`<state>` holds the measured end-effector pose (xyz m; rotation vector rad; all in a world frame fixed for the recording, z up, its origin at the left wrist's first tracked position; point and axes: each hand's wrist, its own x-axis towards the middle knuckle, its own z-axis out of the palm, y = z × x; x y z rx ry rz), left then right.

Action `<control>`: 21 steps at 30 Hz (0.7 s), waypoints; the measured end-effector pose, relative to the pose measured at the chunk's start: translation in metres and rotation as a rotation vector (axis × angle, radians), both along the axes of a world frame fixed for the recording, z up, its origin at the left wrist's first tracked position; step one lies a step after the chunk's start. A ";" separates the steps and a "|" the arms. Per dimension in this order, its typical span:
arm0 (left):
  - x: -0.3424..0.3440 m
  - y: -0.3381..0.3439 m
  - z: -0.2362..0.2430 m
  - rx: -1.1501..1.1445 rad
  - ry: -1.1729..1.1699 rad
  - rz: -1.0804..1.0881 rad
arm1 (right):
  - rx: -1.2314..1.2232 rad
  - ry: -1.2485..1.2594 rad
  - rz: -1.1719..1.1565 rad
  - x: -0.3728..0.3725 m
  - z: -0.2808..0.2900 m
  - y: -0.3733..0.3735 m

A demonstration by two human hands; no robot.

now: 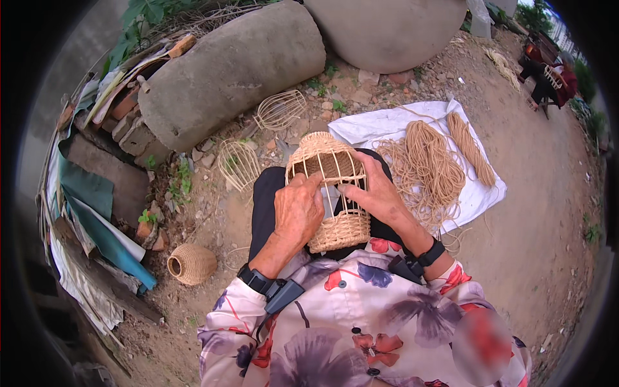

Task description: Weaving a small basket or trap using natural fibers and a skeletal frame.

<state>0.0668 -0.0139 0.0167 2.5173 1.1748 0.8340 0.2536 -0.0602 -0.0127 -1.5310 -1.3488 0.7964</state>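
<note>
A partly woven basket [339, 231] of tan cord rests on my lap, with bare pale ribs showing between its woven lower band and its woven upper end. My left hand [298, 208] is closed at the basket's left side, fingertips pressed at the cord row that crosses the ribs. On the other side my right hand [375, 191] grips the basket's right edge, its thumb lying over the ribs. Whether a loose cord end is pinched in the left fingers is hidden.
A white sheet [361, 126] on the right bears a heap of tan cord [429, 164] and a cord bundle [469, 148]. Two bare rib frames [282, 109] and a finished woven basket [193, 264] lie left. Concrete cylinder [235, 71] behind; a seated person [548, 77] far right.
</note>
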 end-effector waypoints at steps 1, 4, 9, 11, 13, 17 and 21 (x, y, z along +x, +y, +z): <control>0.000 -0.001 0.001 -0.009 0.023 0.014 | -0.019 -0.138 -0.026 -0.008 0.003 0.000; 0.002 -0.001 0.001 0.026 -0.093 -0.057 | -0.027 -0.236 -0.068 -0.010 -0.004 0.008; -0.017 -0.007 -0.002 -0.486 -0.458 -0.020 | -0.058 -0.110 -0.071 -0.003 -0.011 0.010; -0.022 -0.013 0.000 -0.907 -0.910 -0.119 | -0.056 -0.097 -0.070 -0.003 -0.012 0.010; -0.026 -0.020 0.004 -0.991 -0.984 -0.185 | -0.075 -0.100 -0.072 -0.004 -0.008 0.011; -0.060 -0.015 -0.004 -1.261 -1.212 -0.297 | -0.025 -0.077 -0.067 0.003 -0.016 0.010; -0.073 -0.020 -0.015 -1.284 -1.248 -0.245 | -0.041 -0.075 -0.054 -0.003 -0.014 0.011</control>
